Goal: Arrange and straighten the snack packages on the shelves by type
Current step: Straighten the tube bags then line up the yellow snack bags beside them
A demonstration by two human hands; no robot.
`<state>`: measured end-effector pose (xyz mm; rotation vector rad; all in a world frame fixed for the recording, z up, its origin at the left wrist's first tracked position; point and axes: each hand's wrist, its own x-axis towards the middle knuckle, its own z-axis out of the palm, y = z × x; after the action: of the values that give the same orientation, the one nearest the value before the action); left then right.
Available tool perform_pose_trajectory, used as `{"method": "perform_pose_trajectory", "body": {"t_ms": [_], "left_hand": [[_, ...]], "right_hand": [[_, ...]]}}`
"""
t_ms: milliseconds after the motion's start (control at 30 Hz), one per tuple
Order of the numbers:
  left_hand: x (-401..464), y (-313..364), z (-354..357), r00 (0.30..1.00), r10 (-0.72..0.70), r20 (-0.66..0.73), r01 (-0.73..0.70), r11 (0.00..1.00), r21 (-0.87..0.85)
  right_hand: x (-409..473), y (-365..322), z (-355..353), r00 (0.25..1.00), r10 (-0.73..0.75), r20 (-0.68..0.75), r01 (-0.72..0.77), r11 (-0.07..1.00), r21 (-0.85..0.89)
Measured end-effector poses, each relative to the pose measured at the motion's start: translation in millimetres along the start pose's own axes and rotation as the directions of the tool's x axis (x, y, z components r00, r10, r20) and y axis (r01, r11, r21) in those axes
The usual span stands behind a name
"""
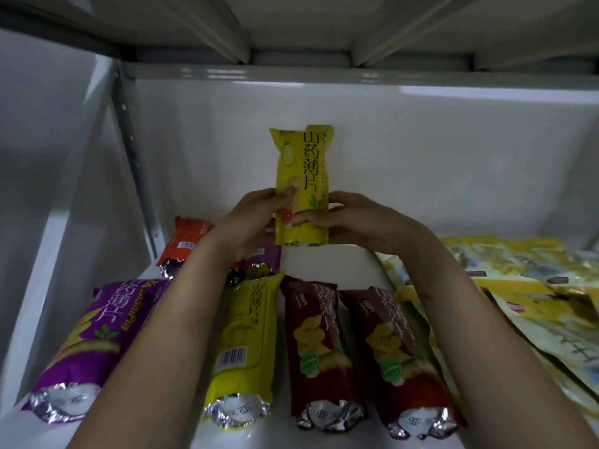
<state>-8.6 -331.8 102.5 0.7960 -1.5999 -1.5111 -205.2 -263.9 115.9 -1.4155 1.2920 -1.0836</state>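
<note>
— How's your light in there?
— Dim. You get pale glare streaks on the shelf's back panel and bright glints on the foil package ends.
— Sharpness?
— Soft throughout; your wide lens bends the edges, corners fall dark.

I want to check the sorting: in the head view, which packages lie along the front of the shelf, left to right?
Purple package → lying yellow package → first dark red package → second dark red package → pale yellow flat bags.

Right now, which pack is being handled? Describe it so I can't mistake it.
Look to the white back wall of the shelf. Both hands, left hand and right hand, hold a yellow pack upright against it. Its yellow twin lies flat among purple and dark red packs.
</note>
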Motion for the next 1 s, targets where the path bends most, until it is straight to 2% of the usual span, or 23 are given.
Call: {"method": "perform_pose_trajectory", "body": {"t_ms": [133,267,367,500,567,667,833,1000], "left_hand": [[-1.7,5.0,-6.4,0.998,-0.029,0.063,0.025,0.998,0.059],[-1.5,18.3,-4.3,0.997,-0.007,0.078,-0.001,0.995,0.104],[1.1,21.3,-2.1,0.999,0.045,0.016,-0.045,0.998,0.047],[6.4,13.0,-2.2,0.994,0.097,-0.054,-0.093,0.992,0.085],[8.0,10.2,-2.9,0.993,0.100,-0.066,-0.095,0.992,0.079],[7.7,8.7,-0.7,0.994,0.100,-0.048,-0.096,0.993,0.075],[9.6,16.1,3.3,0.999,0.040,-0.034,-0.041,0.999,-0.026],[8.7,11.3,2.9,0.980,0.151,-0.133,-0.157,0.987,-0.032]], "right_hand": [[2.6,1.8,-7.9,0.996,-0.069,-0.058,0.061,0.990,-0.128],[7.4,2.5,-14.0,0.984,-0.154,-0.089,0.147,0.986,-0.085],[8.1,1.0,-17.5,0.986,-0.154,-0.063,0.148,0.985,-0.092],[11.1,6.6,-19.1,0.995,-0.095,-0.011,0.093,0.987,-0.134],[12.6,9.0,-19.6,0.995,-0.100,0.002,0.100,0.991,-0.090],[14.4,7.9,-18.9,0.985,-0.170,-0.037,0.171,0.985,0.017],[16.8,7.5,-17.1,0.976,-0.180,-0.124,0.184,0.983,0.019],[16.5,5.9,-12.6,0.984,-0.165,-0.069,0.165,0.986,-0.006]]}}
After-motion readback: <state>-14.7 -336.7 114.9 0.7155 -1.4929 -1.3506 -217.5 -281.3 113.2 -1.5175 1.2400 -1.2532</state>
